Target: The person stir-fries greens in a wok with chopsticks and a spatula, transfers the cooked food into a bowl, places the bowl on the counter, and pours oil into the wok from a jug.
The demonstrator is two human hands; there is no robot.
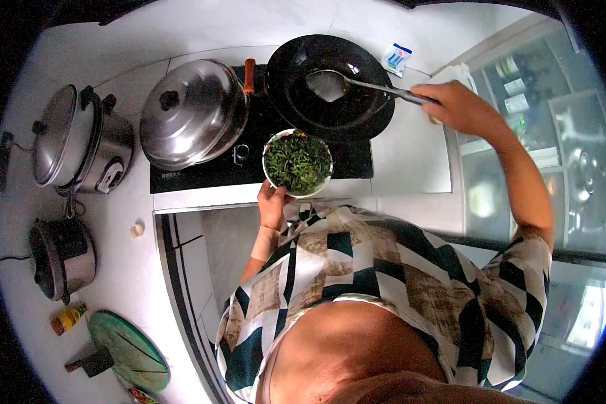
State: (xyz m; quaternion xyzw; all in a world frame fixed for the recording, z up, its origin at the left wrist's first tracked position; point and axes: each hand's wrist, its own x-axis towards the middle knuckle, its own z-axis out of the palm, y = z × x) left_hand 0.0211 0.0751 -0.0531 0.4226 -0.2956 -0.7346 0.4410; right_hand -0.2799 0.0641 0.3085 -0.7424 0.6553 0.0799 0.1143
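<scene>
My left hand [273, 202] grips the lower left rim of a white bowl [329, 176] heaped with chopped cooked greens [296, 161]. The bowl is at the front edge of the black cooktop [351, 161], just below the wok. In my right hand [454, 108] is the handle of a metal spatula [328, 86], its broad head down inside the black wok [303, 57]. The wok's inside looks dark and shiny, and no food shows in it. The fingertips of my left hand are partly hidden beneath the bowl.
A lidded steel pan [195, 114] stands left of the wok. Farther left are a rice cooker [111, 151], a second cooker [67, 259], a green cutting board [128, 350], a cleaver [91, 363] and a small jar [69, 319]. A white-blue packet [396, 59] lies behind the wok; glass-fronted shelving [518, 101] is at right.
</scene>
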